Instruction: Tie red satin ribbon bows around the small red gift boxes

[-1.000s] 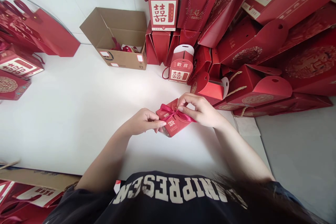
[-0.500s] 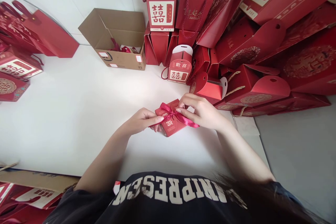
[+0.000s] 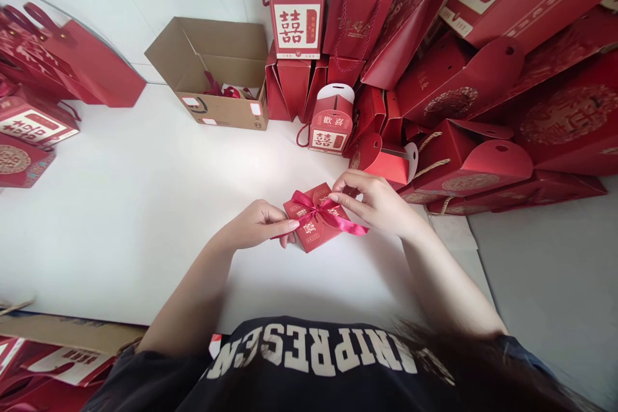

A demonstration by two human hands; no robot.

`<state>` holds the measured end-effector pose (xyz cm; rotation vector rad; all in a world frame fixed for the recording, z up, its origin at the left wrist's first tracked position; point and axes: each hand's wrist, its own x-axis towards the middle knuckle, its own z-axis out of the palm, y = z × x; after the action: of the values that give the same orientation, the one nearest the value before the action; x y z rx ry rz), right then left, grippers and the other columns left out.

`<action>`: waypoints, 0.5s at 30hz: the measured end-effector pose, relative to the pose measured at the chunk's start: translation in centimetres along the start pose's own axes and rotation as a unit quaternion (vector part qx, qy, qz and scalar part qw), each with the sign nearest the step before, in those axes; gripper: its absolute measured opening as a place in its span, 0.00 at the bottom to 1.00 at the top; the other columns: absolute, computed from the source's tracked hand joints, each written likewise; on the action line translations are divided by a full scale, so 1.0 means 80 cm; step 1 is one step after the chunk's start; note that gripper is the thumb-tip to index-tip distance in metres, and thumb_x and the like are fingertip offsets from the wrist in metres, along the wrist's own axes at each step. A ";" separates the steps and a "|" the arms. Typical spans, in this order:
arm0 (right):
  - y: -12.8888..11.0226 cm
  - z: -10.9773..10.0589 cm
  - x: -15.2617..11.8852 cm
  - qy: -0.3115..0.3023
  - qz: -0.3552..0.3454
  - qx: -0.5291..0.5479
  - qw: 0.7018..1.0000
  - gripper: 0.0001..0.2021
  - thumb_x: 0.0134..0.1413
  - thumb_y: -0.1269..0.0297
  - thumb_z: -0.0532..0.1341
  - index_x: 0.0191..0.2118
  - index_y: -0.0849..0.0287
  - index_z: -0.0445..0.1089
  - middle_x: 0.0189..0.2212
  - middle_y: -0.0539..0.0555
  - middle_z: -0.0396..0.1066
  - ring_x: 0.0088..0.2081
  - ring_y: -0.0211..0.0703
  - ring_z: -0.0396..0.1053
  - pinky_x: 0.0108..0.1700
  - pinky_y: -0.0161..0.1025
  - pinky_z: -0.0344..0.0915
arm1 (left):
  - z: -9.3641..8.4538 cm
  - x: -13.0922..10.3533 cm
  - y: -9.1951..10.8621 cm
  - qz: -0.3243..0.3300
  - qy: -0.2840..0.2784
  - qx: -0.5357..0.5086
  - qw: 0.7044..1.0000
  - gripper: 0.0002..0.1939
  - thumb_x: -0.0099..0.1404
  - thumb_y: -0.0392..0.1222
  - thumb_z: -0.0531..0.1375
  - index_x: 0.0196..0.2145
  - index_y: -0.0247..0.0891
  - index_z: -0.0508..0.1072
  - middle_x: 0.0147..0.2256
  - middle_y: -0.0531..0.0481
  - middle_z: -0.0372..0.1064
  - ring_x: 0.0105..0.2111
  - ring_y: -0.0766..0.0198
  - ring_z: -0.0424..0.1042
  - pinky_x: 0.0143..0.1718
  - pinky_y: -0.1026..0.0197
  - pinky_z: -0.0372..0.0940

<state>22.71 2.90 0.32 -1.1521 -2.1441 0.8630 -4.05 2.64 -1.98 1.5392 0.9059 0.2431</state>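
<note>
A small red box [image 3: 313,235] with light printing lies tilted on the white table, a pink ribbon [image 3: 348,225] tied in a bow across its top. My left hand [image 3: 261,225] is at the box's left edge, thumb and fingers pinching a ribbon end there. At the upper right of the box, my right hand [image 3: 369,201] pinches a loop of the bow between thumb and forefinger. The other ribbon tail lies free toward the right, below my right hand.
An open cardboard box [image 3: 222,109] holding ribbon pieces stands at the back. Red gift boxes [image 3: 476,164] are piled at the back and right. Red bags [image 3: 96,64] and boxes stand at the left. More red packaging [image 3: 48,386] lies at the lower left.
My right hand has moved slightly up and right, and my left hand slightly left and down. The bow's loops are spread wider, and more of the box's top shows.
</note>
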 end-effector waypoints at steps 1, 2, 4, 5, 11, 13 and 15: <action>-0.002 -0.003 -0.002 -0.008 -0.004 -0.005 1.000 0.08 0.64 0.60 0.58 0.37 0.58 0.68 0.34 0.53 0.70 0.34 0.40 0.68 0.37 0.37 0.63 | 0.000 -0.001 0.000 -0.004 0.019 0.015 1.000 0.24 0.67 0.53 0.57 0.20 0.33 0.73 0.24 0.47 0.73 0.23 0.67 0.69 0.27 0.64 0.62; -0.004 -0.004 -0.004 -0.016 -0.009 -0.015 1.000 0.07 0.63 0.60 0.59 0.39 0.58 0.68 0.36 0.53 0.70 0.35 0.40 0.68 0.38 0.37 0.64 | 0.000 -0.001 0.000 -0.006 0.058 0.031 0.998 0.25 0.67 0.54 0.56 0.20 0.33 0.71 0.21 0.49 0.70 0.22 0.68 0.67 0.26 0.64 0.61; -0.009 -0.006 -0.007 -0.029 -0.021 -0.053 0.998 0.05 0.62 0.63 0.59 0.42 0.58 0.68 0.39 0.54 0.70 0.36 0.41 0.69 0.39 0.38 0.64 | 0.002 0.000 0.001 0.006 0.193 0.068 0.979 0.22 0.67 0.54 0.57 0.22 0.35 0.69 0.21 0.52 0.66 0.23 0.67 0.66 0.25 0.64 0.59; -0.012 -0.006 -0.008 -0.035 -0.030 -0.079 0.996 0.05 0.62 0.66 0.59 0.43 0.58 0.67 0.40 0.55 0.70 0.37 0.42 0.69 0.39 0.38 0.64 | 0.004 0.002 0.002 0.024 0.270 0.087 0.959 0.18 0.66 0.53 0.58 0.26 0.36 0.69 0.25 0.52 0.68 0.26 0.66 0.68 0.26 0.64 0.59; -0.021 0.004 -0.010 -0.025 -0.111 -0.249 0.962 0.07 0.65 0.72 0.53 0.41 0.61 0.68 0.37 0.56 0.70 0.36 0.44 0.66 0.37 0.39 0.61 | 0.029 0.014 0.017 0.190 0.387 0.236 0.871 0.10 0.64 0.42 0.61 0.43 0.43 0.75 0.51 0.46 0.67 0.53 0.56 0.66 0.55 0.52 0.61; -0.020 0.008 -0.009 -0.006 -0.151 -0.297 0.943 0.08 0.66 0.72 0.52 0.39 0.61 0.68 0.35 0.56 0.69 0.35 0.44 0.65 0.37 0.39 0.60 | 0.039 0.020 0.023 0.211 0.365 0.273 0.865 0.06 0.65 0.41 0.61 0.39 0.43 0.78 0.52 0.46 0.66 0.55 0.55 0.64 0.58 0.51 0.59; -0.018 0.011 -0.007 0.009 -0.179 -0.334 0.925 0.10 0.66 0.73 0.50 0.37 0.61 0.68 0.33 0.55 0.69 0.34 0.44 0.64 0.36 0.39 0.59 | 0.048 0.025 0.027 0.211 0.343 0.286 0.869 0.05 0.65 0.41 0.61 0.36 0.43 0.78 0.53 0.46 0.66 0.55 0.56 0.64 0.58 0.51 0.59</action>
<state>21.65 1.56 0.74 -0.9878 -2.6053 -0.0637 0.53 1.26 -1.45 2.2668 1.2482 0.9546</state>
